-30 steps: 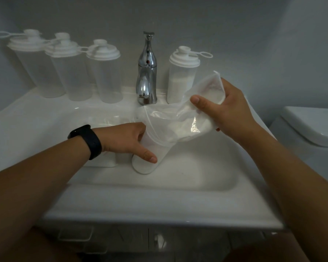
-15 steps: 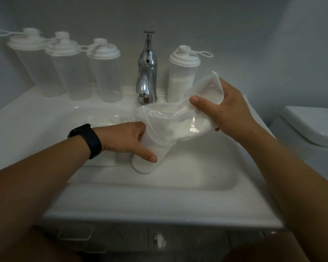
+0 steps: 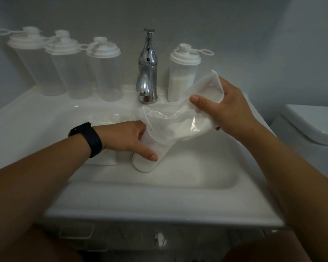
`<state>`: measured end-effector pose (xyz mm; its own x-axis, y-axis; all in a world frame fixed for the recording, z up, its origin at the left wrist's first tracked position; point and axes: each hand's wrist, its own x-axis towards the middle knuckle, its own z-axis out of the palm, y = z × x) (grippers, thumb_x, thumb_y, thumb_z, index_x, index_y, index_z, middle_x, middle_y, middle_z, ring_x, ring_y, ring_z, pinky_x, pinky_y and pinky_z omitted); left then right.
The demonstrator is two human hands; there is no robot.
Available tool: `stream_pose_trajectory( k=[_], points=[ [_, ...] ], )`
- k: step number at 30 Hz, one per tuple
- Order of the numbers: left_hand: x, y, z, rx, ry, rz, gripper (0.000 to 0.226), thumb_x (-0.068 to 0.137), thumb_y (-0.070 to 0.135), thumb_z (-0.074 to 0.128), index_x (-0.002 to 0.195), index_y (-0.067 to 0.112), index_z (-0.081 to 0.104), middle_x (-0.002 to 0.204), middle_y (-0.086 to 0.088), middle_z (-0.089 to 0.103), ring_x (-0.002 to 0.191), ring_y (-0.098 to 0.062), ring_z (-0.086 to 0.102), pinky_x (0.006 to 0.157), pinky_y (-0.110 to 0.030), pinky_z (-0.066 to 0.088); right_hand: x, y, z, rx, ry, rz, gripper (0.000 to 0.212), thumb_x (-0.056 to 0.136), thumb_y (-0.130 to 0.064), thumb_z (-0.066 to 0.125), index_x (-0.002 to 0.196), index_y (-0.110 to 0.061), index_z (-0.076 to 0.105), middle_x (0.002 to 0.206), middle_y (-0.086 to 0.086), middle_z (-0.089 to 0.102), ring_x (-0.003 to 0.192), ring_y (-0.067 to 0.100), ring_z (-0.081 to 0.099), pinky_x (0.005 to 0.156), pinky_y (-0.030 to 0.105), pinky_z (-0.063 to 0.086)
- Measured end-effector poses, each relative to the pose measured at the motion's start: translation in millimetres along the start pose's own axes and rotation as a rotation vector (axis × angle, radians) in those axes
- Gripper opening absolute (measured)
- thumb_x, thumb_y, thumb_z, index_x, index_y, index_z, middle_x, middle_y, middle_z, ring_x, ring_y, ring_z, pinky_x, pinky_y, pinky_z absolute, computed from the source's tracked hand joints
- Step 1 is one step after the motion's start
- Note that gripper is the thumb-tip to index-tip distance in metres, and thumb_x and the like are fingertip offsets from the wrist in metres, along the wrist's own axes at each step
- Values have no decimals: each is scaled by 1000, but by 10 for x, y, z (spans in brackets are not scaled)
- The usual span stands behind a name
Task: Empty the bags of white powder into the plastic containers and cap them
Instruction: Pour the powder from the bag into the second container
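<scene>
Head cam: the left hand (image 3: 127, 138) is wrapping its fingers around an open plastic container (image 3: 148, 159) standing in the sink (image 3: 178, 188) basin. The right hand (image 3: 227, 108) is pinching the raised end of a clear bag (image 3: 178, 120) of white powder, thumb on top, and the bag's mouth is sitting tilted over the container. A capped container with powder (image 3: 182, 80) is standing beside the faucet (image 3: 147, 72), with three clear capped containers (image 3: 74, 72) lining the left side.
</scene>
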<state>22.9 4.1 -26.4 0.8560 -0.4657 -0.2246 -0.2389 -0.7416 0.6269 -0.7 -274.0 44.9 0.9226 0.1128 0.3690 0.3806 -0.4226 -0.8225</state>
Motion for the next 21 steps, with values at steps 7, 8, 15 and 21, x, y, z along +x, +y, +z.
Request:
stream_pose_trajectory(
  k=[7,8,15,21],
  points=[
    [10,-1,-4,21,6,14,101,36,92,79,109,22,68,104,-1,73,98,-25,68,94,-51,55,15,24,-10,11,24,-21,34,85,-43,79,113,-29,64,92,-13,70,75,0,68,49,13,47],
    [14,-4,-2,15,1,15,101,37,91,79,110,23,68,106,1,73,99,-23,69,96,-50,55,15,30,-10,11,21,-25,34,85,-42,79,113,-29,65,92,-13,71,77,1,69,52,11,47],
    [30,-31,-7,33,-4,3,106,36,92,79,115,22,67,111,2,73,103,-21,69,97,-50,55,27,43,-4,28,26,-43,32,85,-40,80,111,-28,66,89,-14,71,76,1,69,53,10,46],
    [23,-48,6,22,4,9,105,38,89,82,118,24,65,113,3,72,104,-21,68,97,-50,55,39,63,-15,7,48,-63,32,86,-43,80,111,-29,66,94,-14,72,85,8,72,64,24,54]
  ],
)
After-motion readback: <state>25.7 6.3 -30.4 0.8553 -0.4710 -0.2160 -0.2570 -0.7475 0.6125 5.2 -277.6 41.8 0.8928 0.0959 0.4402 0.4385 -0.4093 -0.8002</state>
